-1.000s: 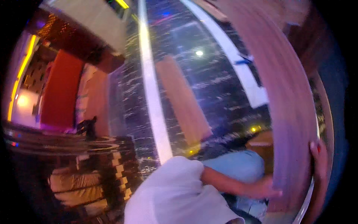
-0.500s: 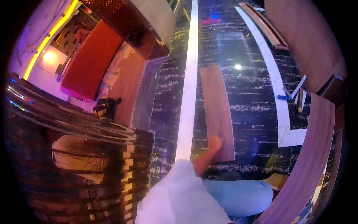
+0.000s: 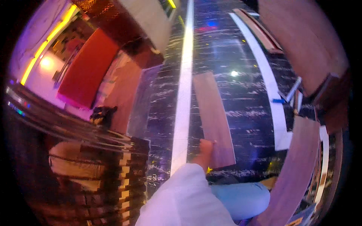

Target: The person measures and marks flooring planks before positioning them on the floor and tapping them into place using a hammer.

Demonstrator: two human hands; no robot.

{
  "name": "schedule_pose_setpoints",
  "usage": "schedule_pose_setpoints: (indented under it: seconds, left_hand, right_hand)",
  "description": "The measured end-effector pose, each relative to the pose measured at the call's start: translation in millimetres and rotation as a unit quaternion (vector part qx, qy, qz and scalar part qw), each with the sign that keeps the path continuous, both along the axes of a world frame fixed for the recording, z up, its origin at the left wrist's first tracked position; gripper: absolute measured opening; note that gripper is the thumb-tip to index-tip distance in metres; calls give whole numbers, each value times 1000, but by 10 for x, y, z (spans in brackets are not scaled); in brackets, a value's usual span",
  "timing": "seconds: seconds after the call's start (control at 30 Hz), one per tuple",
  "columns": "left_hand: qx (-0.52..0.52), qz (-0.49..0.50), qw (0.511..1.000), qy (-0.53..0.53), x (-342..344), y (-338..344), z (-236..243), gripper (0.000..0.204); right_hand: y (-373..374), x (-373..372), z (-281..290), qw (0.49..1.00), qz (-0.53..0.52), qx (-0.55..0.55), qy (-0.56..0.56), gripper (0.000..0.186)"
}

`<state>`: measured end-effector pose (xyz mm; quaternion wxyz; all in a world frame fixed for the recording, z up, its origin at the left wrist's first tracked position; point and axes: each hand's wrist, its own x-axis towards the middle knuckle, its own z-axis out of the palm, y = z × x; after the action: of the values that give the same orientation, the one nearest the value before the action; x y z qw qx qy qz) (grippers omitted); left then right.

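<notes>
A long brown wood-look plank (image 3: 214,116) lies on the dark floor in front of me. My left hand (image 3: 204,147) reaches down from a white sleeve and is at the plank's left edge near its closer end. Its fingers look closed on that edge, with the thumb side over the top face, though the fingertips are partly hidden. A second brown plank (image 3: 292,169) rises close by on my right, past my bent knee in light-blue trousers (image 3: 241,199). My right hand does not show.
A white strip (image 3: 181,113) runs along the floor left of the plank. Another white border (image 3: 264,71) is at right, with a blue-handled tool (image 3: 279,101) and loose offcuts. A dark glossy panel (image 3: 75,124) stands left; a red padded board (image 3: 88,67) lies beyond it.
My left hand has shifted from the plank's top face to its left edge. The floor plank has turned slightly. The plank at right has moved lower and leftward; the view has shifted a little too.
</notes>
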<state>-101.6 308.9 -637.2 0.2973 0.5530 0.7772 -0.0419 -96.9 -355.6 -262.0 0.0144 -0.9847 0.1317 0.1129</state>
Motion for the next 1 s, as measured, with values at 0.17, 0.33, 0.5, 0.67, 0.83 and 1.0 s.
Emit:
schedule_pose_setpoints:
  seconds: [0.17,0.33,0.5,0.67,0.83,1.0]
  left_hand:
    - [-153,3,898,-412,-140,389,-305,41]
    - [-258,101,821,-500,308,-209,739,42]
    - [-199,-348,844,-357,264,-1014,2662,46]
    - [-359,-310,838,-270,1332,-2045,3302,45]
    - [-387,-444,787,-180,1788,-3024,4715,45]
    - [-400,-527,736,-143,1698,-3984,6151,45]
  right_hand:
    - [-255,71,-277,970,58,225,-68,66]
    - [54,104,387,954,-116,264,-85,40]
    - [-246,172,661,958,-138,251,-4,48]
    - [-715,-171,1736,933,-217,284,29,53]
    - [-717,-805,3004,888,-328,322,-17,55]
    - [-802,-1753,4065,857,-415,299,-62,54]
